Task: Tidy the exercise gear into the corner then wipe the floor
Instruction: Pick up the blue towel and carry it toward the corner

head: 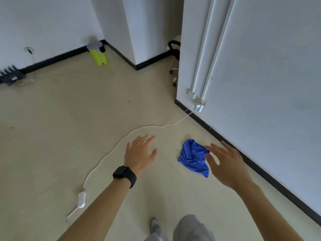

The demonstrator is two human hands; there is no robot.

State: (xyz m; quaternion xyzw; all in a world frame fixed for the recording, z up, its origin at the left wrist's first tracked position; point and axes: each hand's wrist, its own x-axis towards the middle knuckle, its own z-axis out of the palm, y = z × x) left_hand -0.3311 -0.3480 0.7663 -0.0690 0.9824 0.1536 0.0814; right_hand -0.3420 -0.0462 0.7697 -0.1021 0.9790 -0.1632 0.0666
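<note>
A crumpled blue cloth lies on the beige floor close to the right wall. My right hand hovers just right of it, fingers spread, fingertips over the cloth's right edge, holding nothing. My left hand, with a ring and a black watch on the wrist, is open and spread to the left of the cloth, apart from it. A rolled yellow-green exercise mat with a grey end leans in the far corner against the wall.
A white cable with an inline box curves across the floor from a wall socket. A black rack-like object sits at the left wall. A chair base shows behind the pillar. My shoe and trouser leg are below.
</note>
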